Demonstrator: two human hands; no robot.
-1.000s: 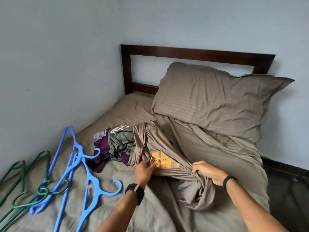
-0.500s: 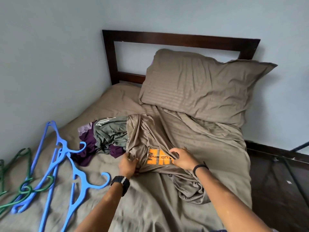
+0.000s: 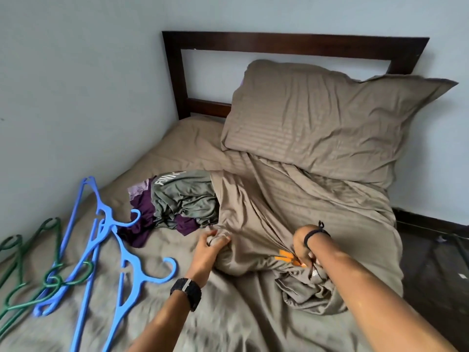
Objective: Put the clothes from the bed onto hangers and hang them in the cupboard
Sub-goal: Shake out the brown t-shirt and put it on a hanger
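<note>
Nearest, two bare forearms reach over the bed (image 3: 228,313), which is covered in a crumpled taupe sheet. The left wrist wears a black watch (image 3: 186,292); the right wrist wears a thin black band (image 3: 313,235). The left hand (image 3: 206,250) has its fingers (image 3: 215,238) curled around a bunched edge of a taupe T-shirt (image 3: 248,224). The right hand (image 3: 303,246) is turned down and pinches the same shirt lower on its right side, beside an orange print (image 3: 285,256) whose lettering cannot be read, as it is mostly folded under. The shirt lies spread between the two hands on the middle of the bed.

To the left lie the hangers: three blue plastic hangers (image 3: 101,237) overlapping, and green wire hangers (image 3: 30,275) tangled at the bed's edge, their number unclear.

Behind the left hand is a heap of two more garments: a grey-green shirt (image 3: 182,199) printed with white letters, of which "FINI" shows, lying over a dark purple garment (image 3: 142,217).

Farther back, one striped taupe pillow (image 3: 330,123) leans on a dark wooden headboard (image 3: 279,41) against a pale blue wall.
</note>
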